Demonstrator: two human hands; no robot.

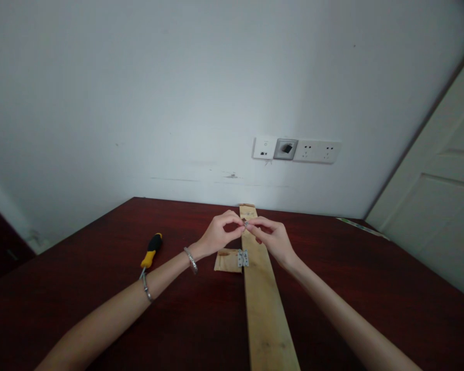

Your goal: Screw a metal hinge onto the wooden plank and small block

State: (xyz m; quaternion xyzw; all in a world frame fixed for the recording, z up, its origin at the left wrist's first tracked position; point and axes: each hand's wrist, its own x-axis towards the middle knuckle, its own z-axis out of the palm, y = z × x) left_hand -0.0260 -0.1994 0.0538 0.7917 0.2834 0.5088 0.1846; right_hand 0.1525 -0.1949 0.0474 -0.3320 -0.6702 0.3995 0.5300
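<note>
My left hand [225, 230] and my right hand [274, 238] meet fingertip to fingertip above the far part of a long wooden board [266, 304]. Both are closed in a pinch around a tiny greyish metal piece [246, 223], too small to name. Below them, a silver hinge [243, 257] lies across the joint between the long board and a short wood block [227, 261] on its left side. To the left of my left forearm lies a screwdriver [151, 251] with a yellow and black handle, its shaft partly hidden by the arm.
The dark red tabletop [320, 288] runs up to a white wall [178, 103]. Sockets and switches [297, 149] are mounted on that wall. At the back right edge lies a thin patterned strip [362, 228], near a white panelled door [441, 180].
</note>
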